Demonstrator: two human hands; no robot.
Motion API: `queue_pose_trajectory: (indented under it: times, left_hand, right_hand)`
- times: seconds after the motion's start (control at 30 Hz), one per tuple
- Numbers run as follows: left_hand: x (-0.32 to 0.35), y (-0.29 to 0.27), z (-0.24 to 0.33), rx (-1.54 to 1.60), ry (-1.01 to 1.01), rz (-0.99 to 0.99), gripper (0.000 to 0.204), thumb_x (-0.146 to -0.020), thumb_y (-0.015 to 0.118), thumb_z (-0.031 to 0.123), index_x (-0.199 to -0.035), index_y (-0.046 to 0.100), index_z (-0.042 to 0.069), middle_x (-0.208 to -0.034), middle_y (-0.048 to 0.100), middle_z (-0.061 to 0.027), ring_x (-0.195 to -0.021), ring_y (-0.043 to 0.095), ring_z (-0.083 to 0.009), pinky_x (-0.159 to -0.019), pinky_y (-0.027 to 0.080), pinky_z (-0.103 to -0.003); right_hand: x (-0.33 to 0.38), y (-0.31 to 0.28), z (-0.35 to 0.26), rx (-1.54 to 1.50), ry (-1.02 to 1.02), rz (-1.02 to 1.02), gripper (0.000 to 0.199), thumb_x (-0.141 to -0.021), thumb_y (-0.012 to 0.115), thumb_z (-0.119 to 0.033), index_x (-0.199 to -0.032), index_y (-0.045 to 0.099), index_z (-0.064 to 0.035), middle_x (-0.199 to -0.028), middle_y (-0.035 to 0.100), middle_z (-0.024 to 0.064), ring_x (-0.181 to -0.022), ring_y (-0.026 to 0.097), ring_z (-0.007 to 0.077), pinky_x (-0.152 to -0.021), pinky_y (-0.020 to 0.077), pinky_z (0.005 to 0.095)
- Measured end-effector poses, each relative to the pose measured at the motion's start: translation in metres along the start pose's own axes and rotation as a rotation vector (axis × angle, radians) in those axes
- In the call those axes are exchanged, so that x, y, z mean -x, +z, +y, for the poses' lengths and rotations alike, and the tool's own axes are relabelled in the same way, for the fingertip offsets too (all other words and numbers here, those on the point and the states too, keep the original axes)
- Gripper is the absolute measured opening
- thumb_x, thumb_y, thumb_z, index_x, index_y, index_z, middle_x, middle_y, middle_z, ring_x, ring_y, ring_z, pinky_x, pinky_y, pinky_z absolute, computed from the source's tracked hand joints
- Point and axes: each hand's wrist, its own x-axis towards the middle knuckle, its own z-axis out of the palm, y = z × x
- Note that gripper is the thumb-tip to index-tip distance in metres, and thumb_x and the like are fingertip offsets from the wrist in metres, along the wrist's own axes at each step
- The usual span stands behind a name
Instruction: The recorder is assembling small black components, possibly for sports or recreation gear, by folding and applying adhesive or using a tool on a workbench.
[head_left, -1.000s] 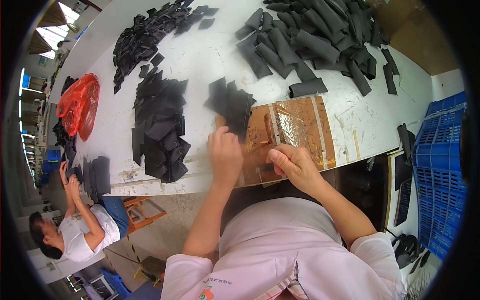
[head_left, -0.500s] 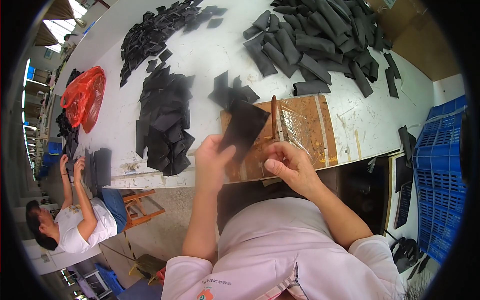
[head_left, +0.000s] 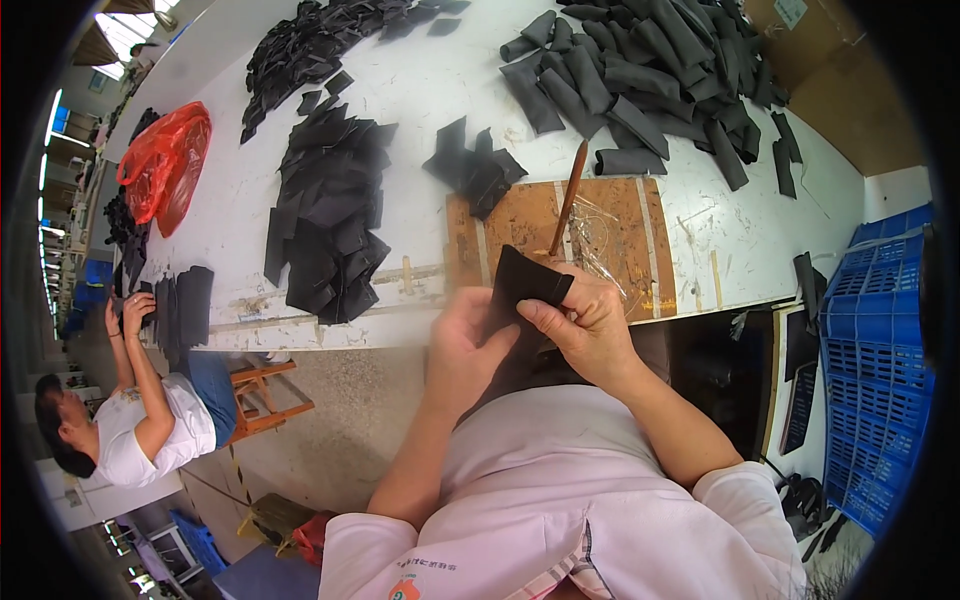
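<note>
Just over the table's near edge I hold a black fabric piece (head_left: pixel 520 285) in both hands. My left hand (head_left: pixel 466 345) grips its lower left part, thumb along the surface. My right hand (head_left: pixel 590 320) pinches its right edge, the thumb on the front. Behind the fabric, a thin brown stick (head_left: pixel 572 195) slants up from beside my right fingers. Its lower end is hidden, so I cannot tell whether those fingers hold it. Under the stick lies a worn brown board (head_left: pixel 640 250) with tape strips. A few black fabric pieces (head_left: pixel 480 170) lie at the board's far left corner.
Flat black pieces (head_left: pixel 330 220) are heaped on the left, with another heap (head_left: pixel 310 50) beyond. Rolled black pieces (head_left: pixel 650 90) pile up far right, near a cardboard box (head_left: pixel 840 80). Blue crates (head_left: pixel 875 350) stand right. A co-worker (head_left: pixel 160 410) sits left, near a red bag (head_left: pixel 170 165).
The fabric piece has come nearer to me and turned. My right hand, formerly apart from it, now pinches its edge. The stick has tilted, its top shifting right and away.
</note>
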Motion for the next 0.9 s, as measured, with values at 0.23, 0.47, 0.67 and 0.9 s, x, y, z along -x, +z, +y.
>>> queue_pose_trajectory:
  times: [0.23,0.47,0.67,0.9]
  left_hand:
    - [0.012,0.007,0.016,0.105,0.008,0.281,0.021,-0.080,0.055,0.005,-0.099,0.048,-0.001,-0.088,0.057,-0.0068,-0.076,0.052,-0.0105,-0.071,0.042,-0.022]
    - [0.018,0.008,0.039,0.295,-0.245,0.155,0.017,-0.084,0.052,0.018,-0.089,0.053,0.002,-0.081,0.058,-0.0072,-0.070,0.055,-0.0123,-0.060,0.044,-0.024]
    - [0.012,0.006,0.037,0.327,-0.321,0.182,0.013,-0.081,0.052,0.014,-0.080,0.054,0.002,-0.072,0.058,-0.0067,-0.063,0.055,-0.0128,-0.053,0.044,-0.024]
    - [0.004,0.009,0.021,0.287,-0.363,0.249,0.009,-0.080,0.051,0.008,-0.078,0.056,0.000,-0.068,0.058,-0.0042,-0.055,0.053,-0.0088,-0.046,0.042,-0.020]
  right_hand:
    - [0.006,0.002,-0.003,0.456,-0.256,0.112,0.014,-0.059,0.067,0.004,-0.068,0.057,-0.0008,-0.064,0.048,0.0082,-0.057,0.050,0.0242,-0.050,0.0413,0.0335]
    - [0.007,-0.005,0.002,0.606,-0.379,0.064,0.025,-0.046,0.061,0.007,-0.070,0.057,-0.0018,-0.065,0.049,0.0069,-0.060,0.051,0.0238,-0.050,0.0411,0.0331]
    - [0.004,-0.011,0.002,0.757,-0.558,0.023,0.026,-0.047,0.064,0.001,-0.071,0.058,-0.0008,-0.064,0.045,0.0054,-0.056,0.047,0.0206,-0.046,0.0380,0.0312]
    - [0.008,-0.022,0.003,0.991,-0.741,-0.078,0.026,-0.056,0.062,-0.008,-0.080,0.058,0.0018,-0.065,0.041,0.0042,-0.055,0.043,0.0166,-0.047,0.0373,0.0277]
